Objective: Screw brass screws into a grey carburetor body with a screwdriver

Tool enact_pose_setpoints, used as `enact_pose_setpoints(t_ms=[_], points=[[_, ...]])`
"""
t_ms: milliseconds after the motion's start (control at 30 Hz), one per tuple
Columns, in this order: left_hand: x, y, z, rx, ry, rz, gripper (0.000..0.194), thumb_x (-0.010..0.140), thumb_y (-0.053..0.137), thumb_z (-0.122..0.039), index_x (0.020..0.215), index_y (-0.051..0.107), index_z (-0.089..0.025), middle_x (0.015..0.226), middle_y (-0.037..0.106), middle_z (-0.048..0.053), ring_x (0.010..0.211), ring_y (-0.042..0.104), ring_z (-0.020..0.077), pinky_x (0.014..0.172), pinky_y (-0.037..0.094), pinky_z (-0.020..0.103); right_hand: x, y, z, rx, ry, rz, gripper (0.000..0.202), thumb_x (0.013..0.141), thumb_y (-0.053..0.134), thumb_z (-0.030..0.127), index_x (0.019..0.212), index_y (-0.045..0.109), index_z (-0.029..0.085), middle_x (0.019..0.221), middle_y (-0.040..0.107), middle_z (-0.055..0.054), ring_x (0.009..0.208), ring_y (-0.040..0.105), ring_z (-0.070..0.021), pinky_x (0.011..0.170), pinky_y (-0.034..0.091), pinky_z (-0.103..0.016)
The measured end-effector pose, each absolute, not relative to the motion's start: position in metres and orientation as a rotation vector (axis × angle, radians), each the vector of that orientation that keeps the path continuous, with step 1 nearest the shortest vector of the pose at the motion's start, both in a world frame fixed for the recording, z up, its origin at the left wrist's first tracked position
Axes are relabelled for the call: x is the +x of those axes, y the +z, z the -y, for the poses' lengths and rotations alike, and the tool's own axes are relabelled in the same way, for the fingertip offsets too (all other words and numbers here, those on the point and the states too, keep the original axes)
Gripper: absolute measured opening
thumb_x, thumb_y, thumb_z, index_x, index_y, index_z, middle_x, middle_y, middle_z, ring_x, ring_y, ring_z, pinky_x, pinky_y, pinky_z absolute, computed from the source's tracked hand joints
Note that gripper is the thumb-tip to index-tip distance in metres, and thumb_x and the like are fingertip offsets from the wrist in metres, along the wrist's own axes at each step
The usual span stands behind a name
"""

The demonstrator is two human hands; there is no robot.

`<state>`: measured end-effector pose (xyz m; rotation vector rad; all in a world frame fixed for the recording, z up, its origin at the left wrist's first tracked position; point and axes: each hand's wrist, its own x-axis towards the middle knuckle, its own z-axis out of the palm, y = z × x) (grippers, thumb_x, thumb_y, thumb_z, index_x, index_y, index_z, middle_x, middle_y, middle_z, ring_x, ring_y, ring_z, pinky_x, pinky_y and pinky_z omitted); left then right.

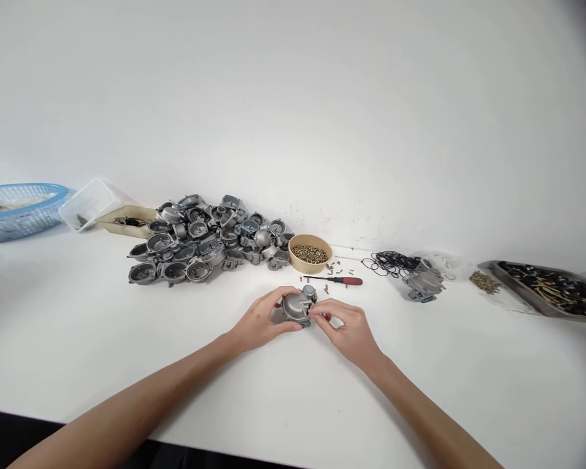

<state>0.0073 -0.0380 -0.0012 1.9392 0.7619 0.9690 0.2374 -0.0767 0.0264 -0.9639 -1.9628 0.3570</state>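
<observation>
Two hands (261,319) (349,329) around unmarked grey metal casting (295,306), no legible writing.

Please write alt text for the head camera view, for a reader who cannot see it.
Two bare hands, left hand and right hand, hold a grey metal casting over a white table. Behind lie a pile of similar castings, a bowl of small brass screws and a red-handled screwdriver.
</observation>
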Motion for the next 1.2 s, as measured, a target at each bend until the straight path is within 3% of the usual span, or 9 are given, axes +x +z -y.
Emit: enact_pose_setpoints(t_ms=[533, 833, 967, 1200], points=[[0.006, -0.002, 0.038, 1.826, 0.962, -0.756, 0.052, 0.082, 0.079, -0.033, 0.13, 0.058, -0.03, 0.135, 0.06, 0.005, 0.117, 0.06, 0.0243, 0.095, 0.054, 0.038, 0.229, 0.014, 0.081, -0.864, 0.133, 1.963, 0.016, 0.094, 0.059, 0.009, 0.094, 0.072, 0.019, 0.093, 0.074, -0.005, 0.081, 0.071, -0.0151, 0.064, 0.057, -0.023], [0.001, 0.009, 0.045, 1.881, 0.956, -0.697, 0.047, 0.08, 0.074, -0.025, 0.122, 0.053, -0.024, 0.121, 0.061, 0.006, 0.101, 0.061, 0.0206, 0.086, 0.053, 0.035, 0.223, 0.008, 0.084, -0.801, -0.013, 2.02, 0.016, 0.095, 0.059, 0.008, 0.094, 0.07, 0.019, 0.094, 0.073, -0.005, 0.079, 0.07, -0.0135, 0.062, 0.055, -0.022], [0.008, 0.007, 0.042, 1.896, 0.927, -0.745, 0.06, 0.074, 0.082, -0.031, 0.121, 0.046, -0.023, 0.114, 0.063, 0.005, 0.093, 0.061, 0.0192, 0.081, 0.05, 0.033, 0.222, 0.008, 0.083, -0.799, -0.146, 2.061, 0.016, 0.094, 0.058, 0.007, 0.093, 0.069, 0.019, 0.094, 0.073, -0.005, 0.077, 0.07, -0.014, 0.066, 0.056, -0.024], [0.025, 0.004, 0.028, 2.097, 0.988, -0.825, 0.055, 0.069, 0.08, -0.031, 0.111, 0.044, -0.024, 0.1, 0.062, 0.0, 0.084, 0.058, 0.0182, 0.075, 0.047, 0.03, 0.224, 0.009, 0.082, -0.799, 0.01, 2.023, 0.016, 0.094, 0.058, 0.009, 0.094, 0.07, 0.019, 0.096, 0.074, -0.005, 0.08, 0.07, -0.0138, 0.065, 0.055, -0.022]])
